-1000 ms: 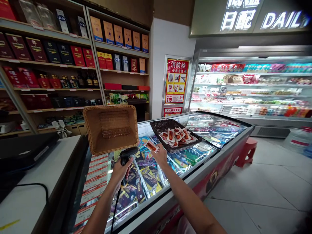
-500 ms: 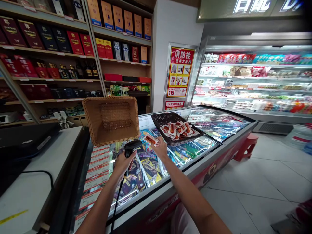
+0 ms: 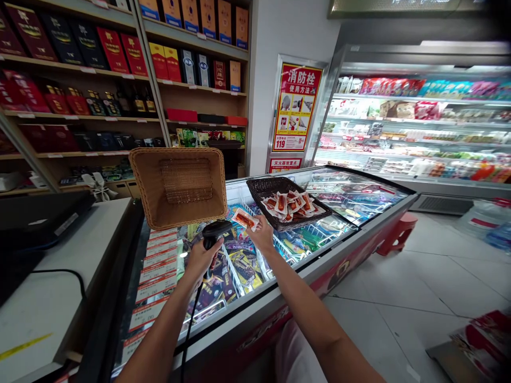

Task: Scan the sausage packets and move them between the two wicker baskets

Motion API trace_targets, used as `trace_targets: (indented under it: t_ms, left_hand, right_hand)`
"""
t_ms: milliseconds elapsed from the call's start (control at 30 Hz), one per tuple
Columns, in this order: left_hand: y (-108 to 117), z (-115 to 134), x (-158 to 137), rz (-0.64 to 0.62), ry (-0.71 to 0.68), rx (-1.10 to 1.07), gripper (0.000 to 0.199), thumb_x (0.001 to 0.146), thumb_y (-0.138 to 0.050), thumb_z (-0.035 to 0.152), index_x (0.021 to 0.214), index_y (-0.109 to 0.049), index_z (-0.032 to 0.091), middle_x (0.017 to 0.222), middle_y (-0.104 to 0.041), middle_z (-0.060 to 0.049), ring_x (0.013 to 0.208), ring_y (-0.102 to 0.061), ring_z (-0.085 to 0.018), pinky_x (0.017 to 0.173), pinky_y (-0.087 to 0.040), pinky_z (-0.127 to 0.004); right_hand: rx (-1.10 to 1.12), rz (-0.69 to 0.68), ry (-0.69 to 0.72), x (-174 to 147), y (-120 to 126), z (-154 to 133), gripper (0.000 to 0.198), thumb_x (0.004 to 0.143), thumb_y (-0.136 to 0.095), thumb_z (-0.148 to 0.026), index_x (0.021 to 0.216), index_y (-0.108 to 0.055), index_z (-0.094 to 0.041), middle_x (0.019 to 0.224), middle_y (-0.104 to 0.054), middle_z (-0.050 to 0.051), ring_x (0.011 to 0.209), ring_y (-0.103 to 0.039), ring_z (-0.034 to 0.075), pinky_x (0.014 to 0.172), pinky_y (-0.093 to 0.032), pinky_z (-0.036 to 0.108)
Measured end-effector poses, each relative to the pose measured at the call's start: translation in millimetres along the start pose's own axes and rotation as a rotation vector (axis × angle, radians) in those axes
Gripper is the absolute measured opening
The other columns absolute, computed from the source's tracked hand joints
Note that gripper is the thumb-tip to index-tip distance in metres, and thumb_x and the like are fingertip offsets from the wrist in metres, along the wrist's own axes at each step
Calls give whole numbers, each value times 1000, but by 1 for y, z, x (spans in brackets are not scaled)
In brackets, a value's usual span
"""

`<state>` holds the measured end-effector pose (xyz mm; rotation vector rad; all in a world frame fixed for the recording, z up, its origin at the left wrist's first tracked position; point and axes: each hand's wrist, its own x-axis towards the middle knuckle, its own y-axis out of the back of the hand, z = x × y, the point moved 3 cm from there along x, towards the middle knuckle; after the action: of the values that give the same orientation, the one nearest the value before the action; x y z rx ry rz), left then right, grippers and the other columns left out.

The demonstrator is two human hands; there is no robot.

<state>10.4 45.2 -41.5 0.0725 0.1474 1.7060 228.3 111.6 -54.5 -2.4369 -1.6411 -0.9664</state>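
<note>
- The left hand (image 3: 202, 259) is clamped around the handle of a black barcode scanner (image 3: 214, 232), whose cable (image 3: 190, 319) hangs down past the near edge of the chest freezer (image 3: 279, 287).
- The right hand (image 3: 263, 238) pinches a small sausage packet (image 3: 244, 218) (white wrapper, red filling) between fingers and thumb, just beside the scanner's head and above the freezer's glass lid.
- Under both hands the lid shows packed frozen goods in wire compartments; a column of price labels (image 3: 157, 276) runs along the freezer's left edge.
- To the left, a white worktop (image 3: 51, 298) carries a dark device (image 3: 35, 223) and a black lead; it stands well apart from the hands.
- Just beyond the scanner a tan wicker basket (image 3: 179, 186) sits tipped toward the camera near the freezer's far left corner, its inside empty.
- Beyond the right hand a dark woven tray (image 3: 263, 187) lies on the lid toward the far edge, holding a heap of like packets (image 3: 293, 205).
- A red stool (image 3: 395, 236) stands on the floor at the freezer's far right corner.
- Farthest off: wooden shelves (image 3: 120, 80) of boxed bottles, a red poster (image 3: 296, 106) on the wall, and a lit open chiller (image 3: 419, 127).
</note>
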Motion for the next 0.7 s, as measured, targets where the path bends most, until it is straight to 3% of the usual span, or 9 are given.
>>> trace_targets:
  t_ms: [233,367,500,600,700]
  left_hand:
    - [-3,4,-2,8,3,-11,54,63,-83,64,67,-47,24,50,-49,4,37,-43,-12,37,-33,-25]
    - [-2,12,-7,12,-1,-39,54,62,-84,64,72,-51,23,53,-50,6,38,-43,-10,37,-33,-23]
    - [1,17,-7,35,17,-46,56,62,-83,66,73,-50,23,52,-50,6,39,-42,-10,37,-33,-23]
    - [3,17,-5,47,21,-40,56,62,-82,66,73,-49,23,52,-50,6,39,-43,-10,37,-34,-23]
    - [2,18,-6,37,22,-32,54,62,-82,65,72,-50,23,52,-51,5,39,-44,-11,37,-35,-24]
  right_hand:
    - [-14,2,-19,0,0,-2,36,74,-67,-28,109,-61,-22,94,-76,3,83,-73,21,83,-59,32]
    - [-76,119,-24,4,11,-6,37,75,-66,-28,111,-63,-20,93,-75,5,84,-72,22,84,-57,33]
    - [-165,384,-103,24,49,-8,39,83,-62,-35,119,-63,-18,106,-75,11,92,-70,26,88,-54,37]
    - [-265,586,-150,47,85,-6,42,87,-62,-35,124,-63,-15,118,-71,17,110,-65,31,102,-48,44]
    - [-360,590,-220,63,108,5,41,87,-63,-31,124,-65,-14,122,-69,20,125,-56,36,111,-39,52]
